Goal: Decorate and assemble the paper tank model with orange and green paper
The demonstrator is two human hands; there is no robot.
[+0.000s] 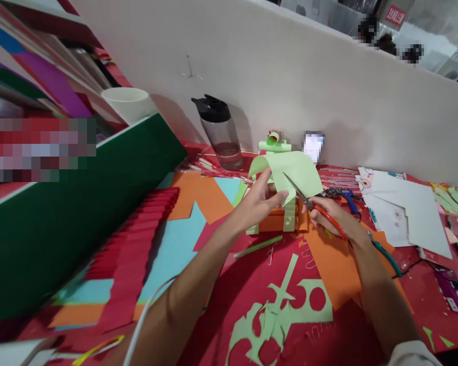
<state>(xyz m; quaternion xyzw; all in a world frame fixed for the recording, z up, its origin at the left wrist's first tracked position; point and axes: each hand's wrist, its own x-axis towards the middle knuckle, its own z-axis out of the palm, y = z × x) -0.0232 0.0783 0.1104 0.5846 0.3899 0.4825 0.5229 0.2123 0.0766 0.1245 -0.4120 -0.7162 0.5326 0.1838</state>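
A sheet of light green paper is pinched in my left hand, its left edge curling over. My right hand grips red-handled scissors, whose blades point up and left across the green sheet. Below the sheet stands an orange paper box with light green strips on it, partly hidden by my hands and the sheet. Green paper offcuts with round holes lie on the red tabletop nearer me. A thin green rolled strip rests just below the box.
A dark green board slants along the left, beside pleated red paper. A water bottle, a phone and small green rolls stand by the white partition. Orange paper, a blue glue gun, teal-handled pliers and white sheets lie right.
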